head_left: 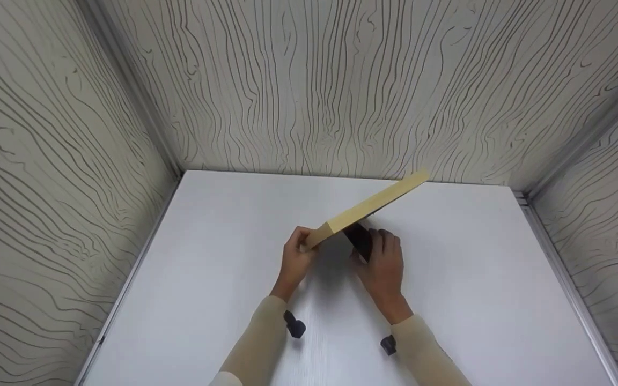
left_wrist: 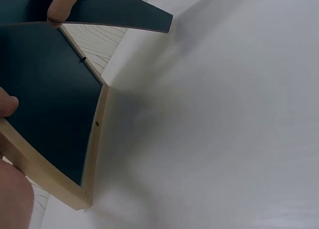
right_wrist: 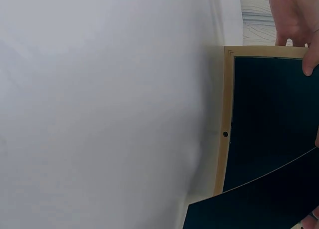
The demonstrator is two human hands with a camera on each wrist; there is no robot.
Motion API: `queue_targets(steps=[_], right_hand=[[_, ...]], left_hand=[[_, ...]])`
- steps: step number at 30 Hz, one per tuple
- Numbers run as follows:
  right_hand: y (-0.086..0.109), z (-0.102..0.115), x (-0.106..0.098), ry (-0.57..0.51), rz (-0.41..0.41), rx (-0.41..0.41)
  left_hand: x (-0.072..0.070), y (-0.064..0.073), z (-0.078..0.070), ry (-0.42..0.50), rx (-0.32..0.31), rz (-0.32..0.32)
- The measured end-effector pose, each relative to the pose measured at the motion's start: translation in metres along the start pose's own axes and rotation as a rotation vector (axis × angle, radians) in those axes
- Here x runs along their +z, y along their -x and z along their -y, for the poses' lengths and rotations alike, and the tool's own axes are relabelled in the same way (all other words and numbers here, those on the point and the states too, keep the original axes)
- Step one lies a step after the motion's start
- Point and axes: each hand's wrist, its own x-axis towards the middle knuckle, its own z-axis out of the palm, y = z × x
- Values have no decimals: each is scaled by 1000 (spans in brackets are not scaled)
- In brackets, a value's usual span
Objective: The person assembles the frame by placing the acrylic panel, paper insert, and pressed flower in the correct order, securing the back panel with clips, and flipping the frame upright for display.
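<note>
Both forearms enter from near edge, converging toward centre, beige sleeves to wrists, small black cam unit strapped under each wrist. Left hand [head_left: 295,257] raised, fingers curled, thumb + fingers pinching at near-left, knuckles facing left. Right hand [head_left: 383,262] just right of it, back of hand up, fingers curled forward and down in a grip. Hands close, not touching. In the right wrist view, left-hand fingertips [right_wrist: 310,64] show at top right.
</note>
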Motion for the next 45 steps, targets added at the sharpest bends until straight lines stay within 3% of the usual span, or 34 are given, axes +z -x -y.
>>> queue_targets(steps=[13,19,26,36,45], right_hand=[[4,-2,-1,-2,57,49],[-1,7,-6,-47,77,102],[-11,32,-17,-196,32,89],[-26,69,-25,-389,102,146],[-26,81,-23,-427,146,151]], left_hand=[[0,0,-4,-6,-68,18],[-3,1,-8,45,-92,59],[-10,4,-7,25,-46,45],[-18,8,-9,-6,35,48],[-19,11,-7,7,81,39]])
